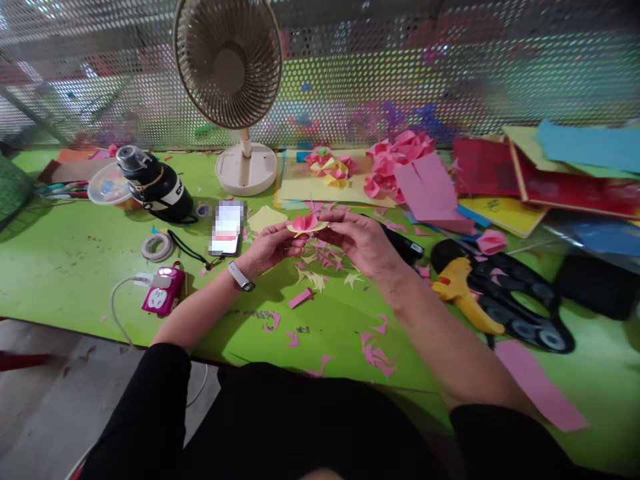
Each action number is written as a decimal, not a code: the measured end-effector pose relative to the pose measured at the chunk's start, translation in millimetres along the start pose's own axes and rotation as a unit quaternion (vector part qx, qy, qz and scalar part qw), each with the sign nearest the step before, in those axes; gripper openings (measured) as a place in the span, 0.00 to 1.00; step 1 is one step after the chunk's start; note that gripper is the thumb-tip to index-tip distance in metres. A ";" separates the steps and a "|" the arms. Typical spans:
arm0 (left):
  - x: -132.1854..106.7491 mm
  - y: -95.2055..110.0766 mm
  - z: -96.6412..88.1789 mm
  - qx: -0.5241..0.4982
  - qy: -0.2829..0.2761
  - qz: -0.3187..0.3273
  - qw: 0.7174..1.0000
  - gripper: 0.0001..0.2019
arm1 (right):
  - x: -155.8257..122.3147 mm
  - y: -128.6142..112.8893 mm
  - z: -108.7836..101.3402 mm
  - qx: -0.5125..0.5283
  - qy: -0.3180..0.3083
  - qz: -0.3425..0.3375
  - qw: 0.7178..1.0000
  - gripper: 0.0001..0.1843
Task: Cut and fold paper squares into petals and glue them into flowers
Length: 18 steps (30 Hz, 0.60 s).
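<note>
A small paper flower (306, 224), pink petals on a yellow base, is held above the green table (75, 267). My left hand (273, 247), with a watch on its wrist, pinches the flower's left edge. My right hand (357, 240) pinches its right edge, fingers closed on the paper. Pink and yellow paper scraps (320, 267) lie on the table right below both hands.
A desk fan (230, 73) stands at the back before a perforated metal screen. A black bottle (155, 187), tape roll (157, 247), phone (227, 230) and pink socket (163, 297) lie left. Finished paper flowers (390, 160), coloured sheets (550, 173), a yellow glue gun (467, 300) and black scissors (520, 307) lie right.
</note>
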<state>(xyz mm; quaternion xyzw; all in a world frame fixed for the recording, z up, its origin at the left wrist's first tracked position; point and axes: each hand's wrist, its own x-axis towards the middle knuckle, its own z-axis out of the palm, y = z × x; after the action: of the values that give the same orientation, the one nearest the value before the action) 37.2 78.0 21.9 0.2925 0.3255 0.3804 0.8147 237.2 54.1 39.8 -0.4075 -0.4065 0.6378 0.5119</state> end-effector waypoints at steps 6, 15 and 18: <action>-1.2 0.6 2.0 0.004 0.012 0.000 1.000 0.06 | -0.3 -0.5 -0.2 0.002 -0.012 0.000 1.000 0.10; -0.8 0.3 1.8 -0.001 -0.001 0.003 1.000 0.06 | -1.0 -0.9 0.6 0.018 -0.003 0.015 1.000 0.10; -1.4 0.5 2.2 -0.001 0.002 0.003 1.000 0.06 | -0.9 -0.2 -0.2 0.014 0.001 0.016 1.000 0.11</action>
<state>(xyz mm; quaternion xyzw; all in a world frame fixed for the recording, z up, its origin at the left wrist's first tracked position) 38.0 76.6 24.1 0.2918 0.3262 0.3835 0.8132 237.6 53.3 40.1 -0.4074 -0.3900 0.6512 0.5077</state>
